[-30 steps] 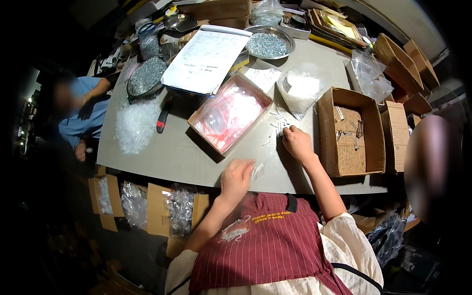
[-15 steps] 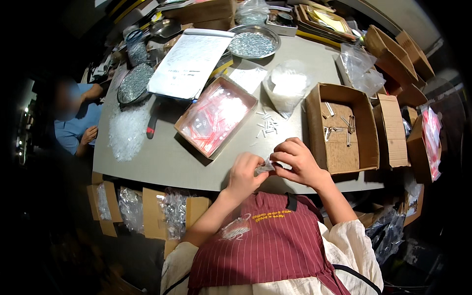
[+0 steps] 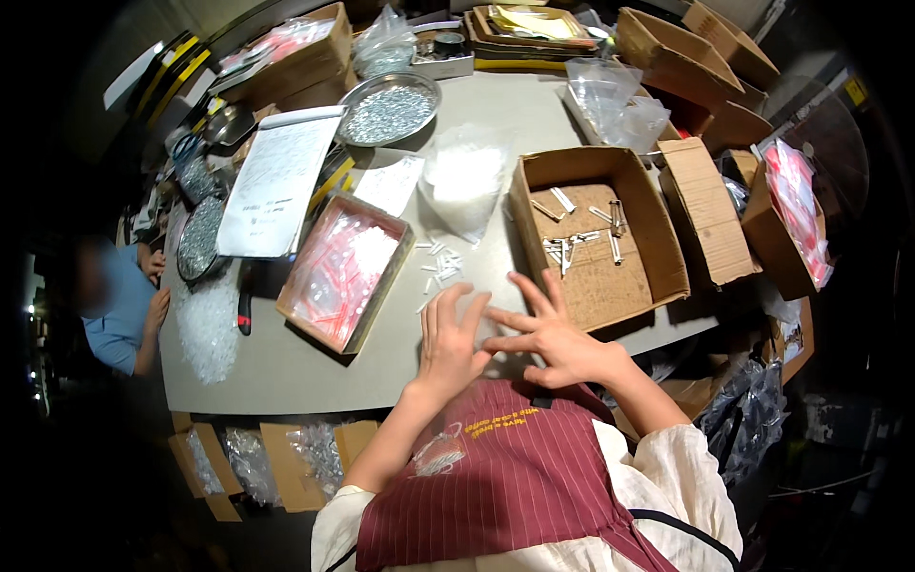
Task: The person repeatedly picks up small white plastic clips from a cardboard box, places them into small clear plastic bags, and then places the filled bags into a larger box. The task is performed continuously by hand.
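Note:
My left hand (image 3: 452,336) is over the front edge of the grey table (image 3: 381,381), fingers stretched forward and apart. Close beside it, my right hand (image 3: 558,341) has its fingers spread, the tips reaching toward the left hand. Neither hand shows anything held, though the gap between them is partly hidden and slightly blurred. Just beyond my left hand lie several small white tubular pieces (image 3: 441,262). A clear bag of white pieces (image 3: 464,186) stands behind them. To the right, a cardboard box (image 3: 596,172) holds several small slim pieces (image 3: 567,250).
Left of my hands sits a shallow box of red-and-clear plastic bags (image 3: 343,267). Beyond are a notepad (image 3: 276,186), a metal bowl of small shiny parts (image 3: 389,110) and a heap of clear pieces (image 3: 208,329). A person in blue (image 3: 119,296) is at the left.
The view has shifted, so the table's things appear farther left. My fingers, earlier pinched together around a small clear plastic item, have spread apart, and that item is no longer visible.

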